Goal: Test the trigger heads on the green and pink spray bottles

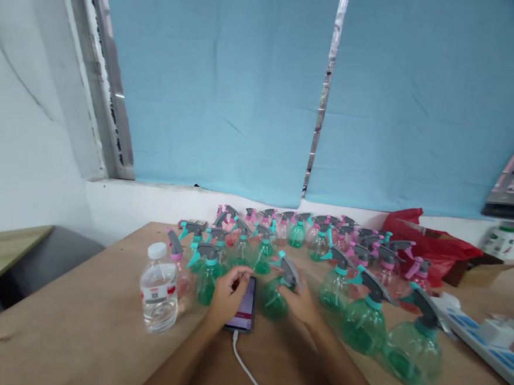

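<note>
In the middle of the table a green spray bottle with a grey and turquoise trigger head stands slightly tilted. My right hand is closed round its right side, near the neck. My left hand hovers at a smartphone lying on the table and covers part of its screen. Its fingers are curled in towards the thumb, and whether anything is between them is hidden. A white charging cable runs from the phone's lower end towards me.
Several green and pink spray bottles crowd the back and right of the wooden table. Left stands a clear water bottle with a white cap. At right are a red plastic bag, a cardboard box and a power strip.
</note>
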`<control>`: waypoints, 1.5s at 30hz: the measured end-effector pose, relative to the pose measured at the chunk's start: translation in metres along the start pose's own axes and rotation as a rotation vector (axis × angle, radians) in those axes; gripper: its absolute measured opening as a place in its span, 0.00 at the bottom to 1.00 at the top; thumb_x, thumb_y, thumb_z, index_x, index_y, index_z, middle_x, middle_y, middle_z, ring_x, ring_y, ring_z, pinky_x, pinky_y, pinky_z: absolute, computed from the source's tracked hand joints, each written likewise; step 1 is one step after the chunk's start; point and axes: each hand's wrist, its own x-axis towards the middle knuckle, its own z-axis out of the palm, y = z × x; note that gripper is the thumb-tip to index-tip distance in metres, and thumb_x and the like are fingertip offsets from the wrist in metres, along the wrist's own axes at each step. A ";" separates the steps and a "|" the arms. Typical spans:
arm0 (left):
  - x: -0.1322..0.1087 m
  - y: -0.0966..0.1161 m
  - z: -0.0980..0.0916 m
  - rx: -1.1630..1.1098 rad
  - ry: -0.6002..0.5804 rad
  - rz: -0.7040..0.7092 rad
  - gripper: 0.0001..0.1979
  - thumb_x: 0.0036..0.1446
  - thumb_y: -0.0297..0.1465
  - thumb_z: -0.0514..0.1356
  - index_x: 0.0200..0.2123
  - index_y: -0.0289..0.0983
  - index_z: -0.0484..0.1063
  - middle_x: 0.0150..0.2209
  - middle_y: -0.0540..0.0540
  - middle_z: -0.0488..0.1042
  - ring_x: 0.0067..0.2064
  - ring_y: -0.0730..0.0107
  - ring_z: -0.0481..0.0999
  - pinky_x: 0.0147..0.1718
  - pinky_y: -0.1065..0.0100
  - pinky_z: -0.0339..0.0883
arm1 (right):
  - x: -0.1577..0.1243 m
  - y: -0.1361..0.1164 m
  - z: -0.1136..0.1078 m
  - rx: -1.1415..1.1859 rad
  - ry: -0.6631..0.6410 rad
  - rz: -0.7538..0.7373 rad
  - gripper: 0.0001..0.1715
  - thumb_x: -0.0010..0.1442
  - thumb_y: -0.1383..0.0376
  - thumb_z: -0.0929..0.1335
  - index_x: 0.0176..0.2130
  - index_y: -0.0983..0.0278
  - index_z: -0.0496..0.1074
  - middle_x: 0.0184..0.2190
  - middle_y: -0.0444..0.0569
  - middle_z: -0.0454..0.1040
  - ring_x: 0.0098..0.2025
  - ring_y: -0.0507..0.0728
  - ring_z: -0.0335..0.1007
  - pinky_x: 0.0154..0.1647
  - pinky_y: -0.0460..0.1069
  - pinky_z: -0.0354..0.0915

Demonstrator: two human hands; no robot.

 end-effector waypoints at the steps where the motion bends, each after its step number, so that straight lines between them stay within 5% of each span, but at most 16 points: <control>1: 0.000 -0.001 0.000 -0.018 0.000 -0.014 0.17 0.68 0.44 0.56 0.42 0.37 0.77 0.22 0.55 0.66 0.24 0.72 0.67 0.26 0.72 0.59 | 0.001 -0.003 -0.004 0.026 -0.017 0.007 0.32 0.55 0.64 0.69 0.60 0.57 0.72 0.51 0.50 0.79 0.56 0.63 0.73 0.61 0.59 0.65; 5: 0.001 0.000 0.000 -0.041 -0.014 -0.058 0.18 0.68 0.45 0.57 0.43 0.37 0.76 0.21 0.55 0.66 0.24 0.71 0.67 0.26 0.72 0.60 | 0.004 -0.015 -0.011 0.108 -0.184 0.052 0.27 0.57 0.62 0.70 0.57 0.57 0.75 0.41 0.48 0.81 0.46 0.61 0.77 0.55 0.57 0.69; 9: -0.002 0.002 -0.006 0.001 -0.016 -0.051 0.17 0.67 0.44 0.57 0.42 0.37 0.77 0.21 0.55 0.67 0.24 0.71 0.69 0.27 0.72 0.61 | 0.005 -0.024 -0.010 0.078 -0.213 0.049 0.17 0.64 0.54 0.71 0.49 0.59 0.78 0.36 0.48 0.79 0.40 0.58 0.75 0.51 0.55 0.69; 15: -0.007 -0.006 -0.018 0.034 -0.033 -0.075 0.16 0.67 0.44 0.57 0.43 0.37 0.77 0.21 0.54 0.67 0.25 0.70 0.69 0.27 0.72 0.60 | 0.005 -0.038 -0.009 0.218 -0.281 0.138 0.24 0.60 0.47 0.74 0.48 0.59 0.78 0.44 0.52 0.79 0.45 0.61 0.76 0.50 0.55 0.69; 20: -0.009 -0.005 -0.015 0.046 -0.061 -0.065 0.17 0.67 0.44 0.57 0.43 0.38 0.78 0.22 0.54 0.68 0.25 0.70 0.70 0.27 0.71 0.61 | 0.005 -0.047 -0.006 0.334 -0.401 0.185 0.24 0.58 0.43 0.74 0.40 0.61 0.79 0.33 0.50 0.79 0.35 0.59 0.76 0.45 0.55 0.71; 25: -0.011 -0.001 -0.012 0.099 -0.103 -0.036 0.17 0.68 0.43 0.55 0.43 0.38 0.78 0.22 0.54 0.67 0.25 0.70 0.68 0.27 0.72 0.60 | 0.005 -0.042 -0.006 0.251 -0.335 0.139 0.22 0.59 0.49 0.74 0.48 0.59 0.77 0.33 0.48 0.78 0.33 0.58 0.76 0.43 0.55 0.71; 35: -0.014 -0.003 -0.010 0.124 -0.131 -0.056 0.17 0.68 0.43 0.55 0.43 0.37 0.78 0.23 0.54 0.65 0.25 0.71 0.65 0.27 0.72 0.57 | 0.007 -0.035 -0.009 0.183 -0.266 0.097 0.22 0.66 0.45 0.68 0.43 0.60 0.75 0.36 0.47 0.77 0.29 0.54 0.71 0.36 0.51 0.68; 41: -0.013 0.000 -0.009 0.135 -0.119 -0.050 0.17 0.68 0.42 0.55 0.42 0.38 0.78 0.23 0.54 0.67 0.26 0.70 0.68 0.28 0.71 0.60 | 0.006 -0.027 -0.007 0.056 -0.194 0.092 0.19 0.61 0.48 0.73 0.34 0.60 0.73 0.25 0.42 0.72 0.28 0.55 0.70 0.35 0.50 0.67; 45: -0.014 0.000 -0.009 0.148 -0.123 -0.032 0.17 0.67 0.42 0.56 0.42 0.38 0.79 0.22 0.54 0.66 0.25 0.70 0.67 0.27 0.71 0.59 | 0.008 -0.026 -0.004 0.138 -0.261 0.095 0.14 0.60 0.54 0.72 0.43 0.59 0.76 0.27 0.43 0.74 0.29 0.55 0.71 0.34 0.51 0.68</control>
